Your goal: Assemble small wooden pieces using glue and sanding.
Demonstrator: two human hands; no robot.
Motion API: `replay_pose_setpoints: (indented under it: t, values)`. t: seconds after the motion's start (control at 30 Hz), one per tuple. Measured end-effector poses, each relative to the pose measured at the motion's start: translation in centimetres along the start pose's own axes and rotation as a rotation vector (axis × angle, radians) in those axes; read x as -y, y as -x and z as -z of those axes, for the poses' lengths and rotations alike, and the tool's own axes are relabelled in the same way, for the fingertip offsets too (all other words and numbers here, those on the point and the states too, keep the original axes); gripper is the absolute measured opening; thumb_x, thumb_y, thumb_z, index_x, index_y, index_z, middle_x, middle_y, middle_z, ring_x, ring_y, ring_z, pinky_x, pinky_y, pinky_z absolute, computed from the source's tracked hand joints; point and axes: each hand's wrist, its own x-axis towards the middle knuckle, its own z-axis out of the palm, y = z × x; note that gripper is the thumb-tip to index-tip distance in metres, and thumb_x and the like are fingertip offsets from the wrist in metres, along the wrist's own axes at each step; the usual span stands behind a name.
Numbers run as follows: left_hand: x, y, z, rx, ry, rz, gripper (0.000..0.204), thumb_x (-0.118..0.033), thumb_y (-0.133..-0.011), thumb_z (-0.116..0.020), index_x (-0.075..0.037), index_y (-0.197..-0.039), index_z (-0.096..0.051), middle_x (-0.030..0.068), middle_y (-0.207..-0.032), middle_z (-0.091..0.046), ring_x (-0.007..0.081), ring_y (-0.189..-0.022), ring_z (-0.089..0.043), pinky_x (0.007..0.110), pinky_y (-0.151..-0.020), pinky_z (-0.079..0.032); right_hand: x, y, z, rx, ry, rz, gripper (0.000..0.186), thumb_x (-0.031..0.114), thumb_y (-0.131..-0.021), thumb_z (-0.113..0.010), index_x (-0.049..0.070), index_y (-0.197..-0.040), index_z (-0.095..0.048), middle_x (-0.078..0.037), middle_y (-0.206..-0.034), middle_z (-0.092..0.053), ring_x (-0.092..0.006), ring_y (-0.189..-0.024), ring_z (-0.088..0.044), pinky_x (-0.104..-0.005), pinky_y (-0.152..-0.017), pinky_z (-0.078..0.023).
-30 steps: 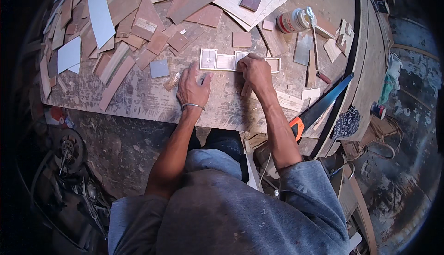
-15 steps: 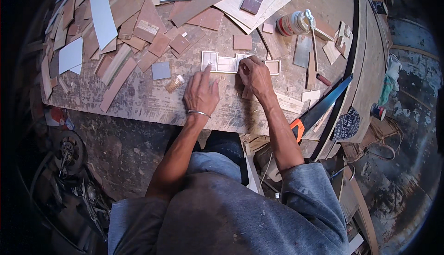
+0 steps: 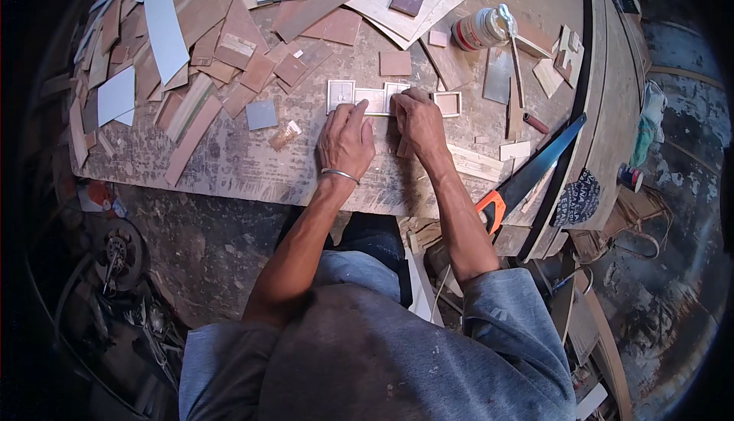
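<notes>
A row of small pale wooden frames (image 3: 340,92), some with inner panels, lies on the workbench (image 3: 214,173). My left hand (image 3: 344,142) rests with extended fingers, its fingertips touching the lower middle of the row. My right hand (image 3: 419,123) is closed over the right part of the row; what its pinched fingers hold is hidden. A small open frame (image 3: 447,104) sits just right of that hand. A pinkish square offcut (image 3: 395,63) lies above the row, and a grey square (image 3: 261,114) lies to the left.
Many wood and white board offcuts (image 3: 167,30) pile up at the left. At the right are a glue jar (image 3: 479,28) with a stick, a handsaw (image 3: 539,165) with an orange handle, a red roll (image 3: 535,123) and patterned cloth (image 3: 575,199). Pale sheets (image 3: 443,1) lie at the back.
My left hand has moved up and to the right, from below the left frame onto the middle of the row. My right hand has stayed closed at the right part.
</notes>
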Motion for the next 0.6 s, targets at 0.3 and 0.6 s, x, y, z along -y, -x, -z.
replay_pose_setpoints:
  t: [0.3, 0.6]
  values:
    - [0.3, 0.2, 0.6, -0.036, 0.023, 0.040, 0.035, -0.010, -0.088, -0.070, -0.003, -0.122, -0.066, 0.0130, -0.105, -0.062, 0.0336, -0.097, -0.063, 0.044, -0.083, -0.052, 0.7, -0.8, -0.2, -0.038, 0.017, -0.086, 0.009, 0.006, -0.084, -0.067, 0.002, -0.091, -0.070, -0.017, -0.090, -0.067, -0.0388, -0.081, -0.067, -0.0458, -0.072, -0.055]
    - [0.1, 0.2, 0.6, 0.005, 0.049, 0.044, 0.035, -0.011, -0.088, -0.070, -0.004, -0.123, -0.066, 0.0130, -0.107, -0.062, 0.0334, -0.096, -0.064, 0.044, -0.082, -0.053, 0.4, -0.3, 0.1, -0.045, -0.121, -0.051, 0.010, 0.002, -0.084, -0.069, -0.001, -0.093, -0.066, -0.020, -0.088, -0.064, -0.0396, -0.079, -0.065, -0.0462, -0.070, -0.052]
